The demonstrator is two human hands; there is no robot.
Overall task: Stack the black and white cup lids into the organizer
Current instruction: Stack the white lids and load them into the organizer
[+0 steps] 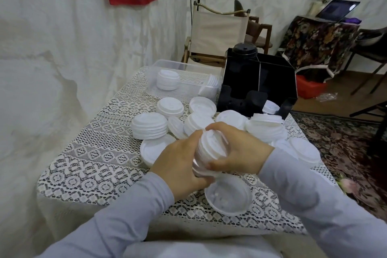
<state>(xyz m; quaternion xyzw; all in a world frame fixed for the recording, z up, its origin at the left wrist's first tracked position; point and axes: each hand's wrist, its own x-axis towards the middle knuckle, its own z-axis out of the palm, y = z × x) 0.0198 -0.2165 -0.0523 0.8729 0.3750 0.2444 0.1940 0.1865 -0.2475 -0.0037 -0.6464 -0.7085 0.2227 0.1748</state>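
Both my hands hold one tilted stack of white lids above the table's near middle. My left hand grips its left side and my right hand curls round its right side and top. A single white lid lies upturned just below them. Several white lids lie loose and in short stacks, such as one stack to the left. The black organizer stands at the far right of the table, with a stack of black lids rising from its back left slot.
A clear plastic bin holding white lids sits at the table's far end, left of the organizer. The lace tablecloth covers the table. A white draped wall runs along the left. Chairs and a cloth-covered side table stand beyond, right.
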